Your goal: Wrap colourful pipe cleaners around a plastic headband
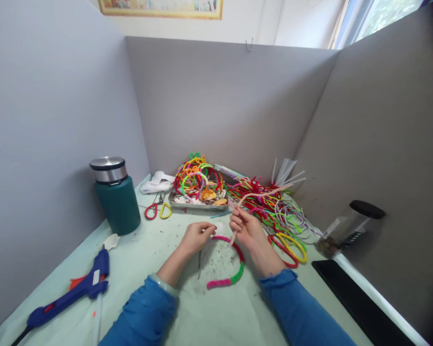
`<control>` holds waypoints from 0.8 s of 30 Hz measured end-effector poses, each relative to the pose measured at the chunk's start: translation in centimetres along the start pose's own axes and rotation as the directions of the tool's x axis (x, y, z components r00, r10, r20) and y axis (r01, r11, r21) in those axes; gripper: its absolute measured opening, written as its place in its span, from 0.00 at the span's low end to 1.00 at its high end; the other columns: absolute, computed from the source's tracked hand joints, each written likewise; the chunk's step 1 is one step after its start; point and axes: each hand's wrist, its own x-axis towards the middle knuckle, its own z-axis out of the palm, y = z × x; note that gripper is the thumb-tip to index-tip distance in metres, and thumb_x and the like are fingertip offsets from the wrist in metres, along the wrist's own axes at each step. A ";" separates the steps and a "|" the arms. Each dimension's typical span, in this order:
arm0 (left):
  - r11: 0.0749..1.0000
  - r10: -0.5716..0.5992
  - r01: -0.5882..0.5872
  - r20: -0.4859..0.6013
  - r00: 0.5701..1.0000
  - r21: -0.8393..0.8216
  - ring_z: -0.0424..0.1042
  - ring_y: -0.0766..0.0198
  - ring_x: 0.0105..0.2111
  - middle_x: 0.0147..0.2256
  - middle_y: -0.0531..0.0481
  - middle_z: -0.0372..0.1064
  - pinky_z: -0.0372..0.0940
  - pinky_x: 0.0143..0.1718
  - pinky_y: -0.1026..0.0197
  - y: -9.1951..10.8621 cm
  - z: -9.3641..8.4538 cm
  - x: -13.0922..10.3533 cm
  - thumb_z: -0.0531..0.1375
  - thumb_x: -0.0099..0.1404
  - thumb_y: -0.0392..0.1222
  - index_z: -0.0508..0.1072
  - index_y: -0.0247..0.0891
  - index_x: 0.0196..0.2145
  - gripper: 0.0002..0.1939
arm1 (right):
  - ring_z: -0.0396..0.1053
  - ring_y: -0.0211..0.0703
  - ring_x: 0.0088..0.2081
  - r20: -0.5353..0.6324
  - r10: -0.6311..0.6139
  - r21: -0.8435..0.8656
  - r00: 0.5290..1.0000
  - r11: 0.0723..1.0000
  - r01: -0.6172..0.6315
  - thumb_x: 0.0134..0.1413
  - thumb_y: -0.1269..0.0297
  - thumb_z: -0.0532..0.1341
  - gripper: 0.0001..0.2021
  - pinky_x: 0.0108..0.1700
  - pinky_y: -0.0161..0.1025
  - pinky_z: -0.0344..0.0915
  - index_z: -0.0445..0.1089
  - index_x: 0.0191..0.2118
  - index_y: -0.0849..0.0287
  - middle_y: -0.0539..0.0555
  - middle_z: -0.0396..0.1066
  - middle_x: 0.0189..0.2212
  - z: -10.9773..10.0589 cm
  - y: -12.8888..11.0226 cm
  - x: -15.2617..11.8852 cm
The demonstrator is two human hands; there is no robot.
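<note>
A long pale pink pipe cleaner [254, 194] is pinched in my right hand [246, 228], its long end reaching up to the right and a short end hanging below the fingers. My left hand [198, 236] is closed, fingertips pressed together at the upper left end of a curved fuzzy strip [238, 276]; whether it grips that end I cannot make out. The strip is pink, red and green and lies in an open C shape on the pale green cloth. A thin dark tool [199, 264] lies beside my left wrist.
Behind the hands stands a metal tray [198, 206] of coiled rings and shells, with piled pipe cleaners [260, 192] to its right. Scissors [158, 210] lie left, more [288, 247] right. A green flask [117, 202], blue glue gun [82, 283] and clear jar [350, 228] flank them.
</note>
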 end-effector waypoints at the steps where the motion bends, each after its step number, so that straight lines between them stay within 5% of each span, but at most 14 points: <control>1: 0.998 -0.008 0.011 0.051 0.999 -0.059 0.70 0.61 0.31 0.30 0.45 0.75 0.60 0.34 0.63 0.3 0.1 -0.1 0.53 0.60 0.48 0.77 0.33 0.31 0.18 | 0.48 0.27 0.15 0.002 -0.013 0.022 1.000 1.000 0.013 0.50 0.71 0.58 0.03 0.13 0.25 0.47 0.61 0.30 0.59 0.45 0.57 0.21 0.0 0.5 0.0; 7: 0.934 -0.035 0.147 0.324 0.945 -0.327 0.68 0.65 0.26 0.28 0.43 0.73 0.59 0.29 0.65 1.6 1.3 -0.9 0.58 0.56 0.52 0.75 0.30 0.32 0.20 | 0.49 0.27 0.15 -0.037 -0.118 0.103 0.992 0.987 0.121 0.47 0.72 0.62 0.07 0.13 0.25 0.46 0.62 0.31 0.57 0.43 0.58 0.20 0.3 1.9 -0.1; 11: 0.906 -0.066 0.198 0.337 0.939 -0.374 0.63 0.70 0.20 0.23 0.46 0.70 0.54 0.24 0.67 1.4 2.0 -1.1 0.61 0.53 0.51 0.73 0.30 0.29 0.17 | 0.56 0.29 0.17 -0.052 -0.121 0.094 0.991 0.988 0.125 0.47 0.70 0.62 0.06 0.16 0.27 0.53 0.64 0.32 0.55 0.44 0.63 0.21 0.6 2.5 -0.2; 16: 0.856 -0.150 0.275 0.298 0.943 -0.438 0.50 0.77 0.11 0.17 0.52 0.65 0.42 0.15 0.68 1.2 1.3 -0.7 0.60 0.53 0.48 0.70 0.32 0.29 0.14 | 0.69 0.39 0.31 -0.011 -0.012 -0.028 1.000 1.000 0.012 0.48 0.60 0.62 0.08 0.31 0.36 0.65 0.69 0.35 0.57 0.51 0.71 0.28 0.1 2.8 -0.3; 20: 0.780 -0.177 0.354 0.360 0.916 -0.517 0.46 0.78 0.09 0.17 0.54 0.64 0.36 0.12 0.67 1.3 0.4 -0.7 0.61 0.52 0.49 0.69 0.32 0.30 0.15 | 0.68 0.40 0.31 0.088 -0.042 -0.199 0.995 0.978 0.059 0.46 0.61 0.64 0.12 0.30 0.36 0.64 0.70 0.39 0.57 0.51 0.72 0.29 -0.8 3.1 -0.4; 24: 0.772 -0.144 0.366 0.418 0.897 -0.519 0.46 0.79 0.09 0.21 0.51 0.68 0.36 0.12 0.67 1.5 0.1 -1.0 0.62 0.52 0.49 0.69 0.32 0.28 0.16 | 0.65 0.36 0.24 0.067 -0.049 -0.269 0.997 0.961 0.065 0.44 0.60 0.65 0.12 0.23 0.33 0.60 0.70 0.35 0.58 0.48 0.69 0.25 -1.4 3.3 -0.4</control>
